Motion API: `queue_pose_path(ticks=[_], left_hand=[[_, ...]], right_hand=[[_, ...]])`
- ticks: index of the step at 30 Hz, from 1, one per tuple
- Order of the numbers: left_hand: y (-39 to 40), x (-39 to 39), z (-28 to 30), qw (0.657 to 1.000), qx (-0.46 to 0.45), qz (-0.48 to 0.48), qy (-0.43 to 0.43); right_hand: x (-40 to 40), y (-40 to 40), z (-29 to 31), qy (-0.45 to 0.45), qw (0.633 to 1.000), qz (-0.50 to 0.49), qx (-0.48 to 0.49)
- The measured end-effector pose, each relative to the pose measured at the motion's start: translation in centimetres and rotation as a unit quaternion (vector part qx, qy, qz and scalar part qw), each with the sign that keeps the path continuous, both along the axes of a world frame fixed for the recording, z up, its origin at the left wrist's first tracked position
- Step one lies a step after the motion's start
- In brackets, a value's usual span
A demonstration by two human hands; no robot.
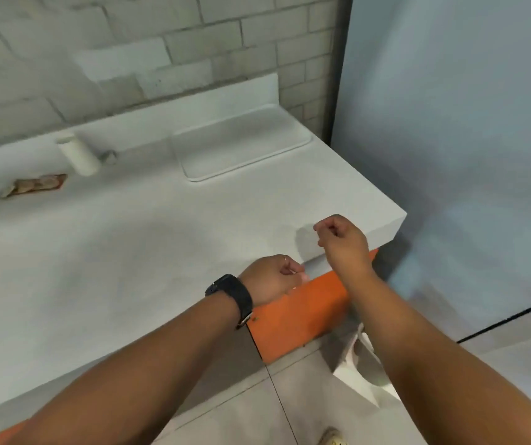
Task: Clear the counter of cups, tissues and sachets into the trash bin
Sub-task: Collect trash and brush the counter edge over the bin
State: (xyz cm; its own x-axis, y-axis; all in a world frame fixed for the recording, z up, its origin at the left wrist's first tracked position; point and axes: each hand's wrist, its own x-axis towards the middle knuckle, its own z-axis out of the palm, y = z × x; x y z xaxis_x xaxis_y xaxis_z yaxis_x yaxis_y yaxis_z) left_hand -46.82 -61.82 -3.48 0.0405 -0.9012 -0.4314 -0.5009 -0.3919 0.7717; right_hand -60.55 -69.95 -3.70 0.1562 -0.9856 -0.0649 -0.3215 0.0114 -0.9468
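Both hands hover at the near corner of the white surface (167,239): the left hand (272,279), a black watch (230,292) on its wrist, and the right hand (342,239) each have fingers curled with nothing visibly held. Far from that corner, toward the brick wall (129,43), a white cup (79,154) lies tipped beside a brown sachet (37,185), with a crumpled scrap (109,156) just beyond.

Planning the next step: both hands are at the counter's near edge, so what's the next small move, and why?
Probably reach the left hand toward the white cup at the counter's far left. Both hands look to hold nothing, right hand included, and the cup and sachet remain.
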Motion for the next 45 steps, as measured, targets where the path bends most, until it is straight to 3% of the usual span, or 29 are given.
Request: queue_pose_path(ticks=[6,18,31,40,45], left_hand=[[6.3,9.8,4.3,0.994,-0.048,0.089,-0.028],[20.6,27.5,4.6,0.948,-0.086,0.293,-0.086],[27.5,37.4,4.5,0.895,-0.072,0.418,-0.139],[30.8,43.8,3.2,0.836,-0.036,0.519,-0.174],[32.4,46.9,1.5,0.819,-0.025,0.551,-0.158]], right_hand=[[9.9,5.0,3.3,-0.006,0.996,0.086,-0.02],[27.4,15.1,3.4,0.042,0.967,0.25,-0.03],[39.2,17.5,3.4,0.053,0.927,0.369,-0.027],[47.7,18.2,3.1,0.125,0.856,0.498,-0.054],[51.0,19.6,1.6,0.16,0.85,0.5,-0.049]])
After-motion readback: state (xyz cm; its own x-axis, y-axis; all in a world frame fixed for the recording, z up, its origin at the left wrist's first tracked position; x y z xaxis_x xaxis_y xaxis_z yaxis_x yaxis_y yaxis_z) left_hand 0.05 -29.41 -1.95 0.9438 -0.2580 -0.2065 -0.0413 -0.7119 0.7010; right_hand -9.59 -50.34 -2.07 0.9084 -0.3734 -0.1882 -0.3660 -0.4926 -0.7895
